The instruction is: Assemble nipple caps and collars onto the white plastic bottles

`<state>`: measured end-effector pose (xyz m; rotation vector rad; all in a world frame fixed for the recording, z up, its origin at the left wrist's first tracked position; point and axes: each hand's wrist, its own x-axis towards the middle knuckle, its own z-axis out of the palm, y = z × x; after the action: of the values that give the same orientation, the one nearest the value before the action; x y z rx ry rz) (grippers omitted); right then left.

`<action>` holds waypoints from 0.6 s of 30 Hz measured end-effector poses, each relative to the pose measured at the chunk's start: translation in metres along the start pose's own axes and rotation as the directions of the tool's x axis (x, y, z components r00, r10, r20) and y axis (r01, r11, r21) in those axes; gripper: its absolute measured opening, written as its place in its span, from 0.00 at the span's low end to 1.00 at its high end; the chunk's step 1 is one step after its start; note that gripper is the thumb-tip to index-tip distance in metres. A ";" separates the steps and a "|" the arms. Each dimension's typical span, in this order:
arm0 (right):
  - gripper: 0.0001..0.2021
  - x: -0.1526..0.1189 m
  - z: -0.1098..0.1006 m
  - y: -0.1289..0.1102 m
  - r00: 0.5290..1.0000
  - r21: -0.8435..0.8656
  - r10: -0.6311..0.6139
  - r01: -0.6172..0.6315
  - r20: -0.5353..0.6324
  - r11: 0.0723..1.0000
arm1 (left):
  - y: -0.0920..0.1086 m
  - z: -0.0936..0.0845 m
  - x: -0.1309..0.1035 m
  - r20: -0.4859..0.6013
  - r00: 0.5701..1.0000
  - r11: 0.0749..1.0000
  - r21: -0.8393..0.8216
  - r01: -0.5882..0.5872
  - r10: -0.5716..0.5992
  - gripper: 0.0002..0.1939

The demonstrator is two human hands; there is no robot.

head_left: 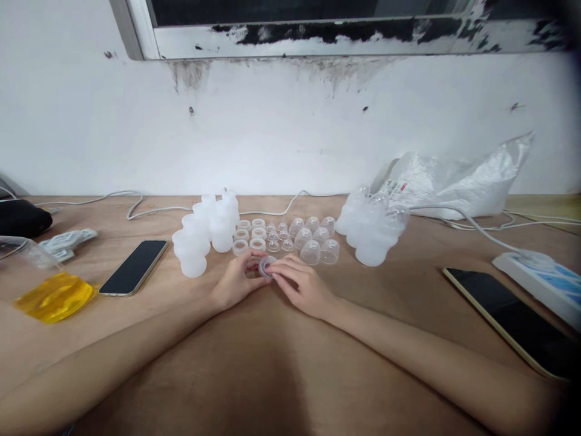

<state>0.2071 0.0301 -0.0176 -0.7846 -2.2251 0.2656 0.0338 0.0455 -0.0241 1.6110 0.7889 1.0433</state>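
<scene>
Both hands meet over the table around a translucent bottle collar ring [268, 266]. My left hand [240, 280] is closed on the ring's left side, thumb below and fingers above. From the right, the fingers of my right hand [306, 284] are pinched at the ring's inner edge; whether they also hold a nipple there I cannot tell. Just beyond stand rows of white collar rings [240, 246], clear bottle nipples [273, 243] and clear dome caps [310, 252]. Frosted white bottles [193, 260] are grouped to the left of these rows.
More frosted bottles [372, 245] cluster at right, before a white plastic bag [458, 181]. Phones lie at left [134, 268] and right [508, 318], near a power strip [544, 284]. A clear container with yellow liquid [54, 297] stands far left. A white cable [290, 203] runs along the wall.
</scene>
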 end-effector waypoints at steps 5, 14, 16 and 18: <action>0.08 0.000 -0.001 -0.003 0.986 0.061 0.108 -0.101 -0.129 0.993 | -0.002 0.000 0.000 0.006 0.996 0.996 0.000 -0.092 0.092 0.17; 0.15 0.010 0.006 0.009 0.857 0.516 0.477 -0.503 0.195 0.693 | 0.009 0.000 -0.006 0.076 0.936 0.839 0.423 -0.343 0.344 0.14; 0.15 0.010 0.006 0.007 0.842 0.547 0.511 -0.514 0.173 0.661 | 0.011 0.001 -0.007 0.088 0.930 0.814 0.458 -0.356 0.357 0.19; 0.13 0.009 0.005 0.004 0.843 0.546 0.527 -0.494 0.108 0.677 | 0.012 0.002 -0.008 0.039 0.946 0.832 0.465 -0.303 0.323 0.22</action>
<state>0.2007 0.0388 -0.0180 -1.0427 -1.6706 1.1044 0.0323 0.0345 -0.0147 2.1960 0.8664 1.1786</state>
